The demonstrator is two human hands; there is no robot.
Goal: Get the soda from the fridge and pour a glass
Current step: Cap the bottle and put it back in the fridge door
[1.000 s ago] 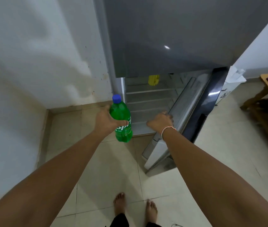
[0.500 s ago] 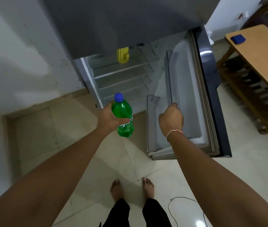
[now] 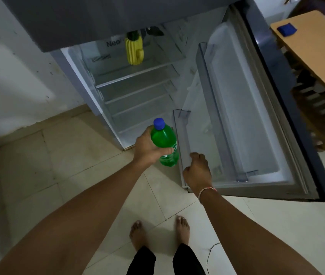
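The left hand (image 3: 147,145) has its grip wrapped around the green soda bottle (image 3: 165,143), upright, outside the fridge (image 3: 137,86). The right hand (image 3: 197,171), loosely curled, rests at the open door's (image 3: 247,116) lower edge. Swinging it shut carelessly could clip the bottle.

The fridge (image 3: 137,92) stands ahead against the wall, its door (image 3: 257,116) swung open to the right. A jug (image 3: 134,50) sits on the top shelf (image 3: 134,76). Right of the door stands the table (image 3: 316,46), a cloth (image 3: 286,29) on it.
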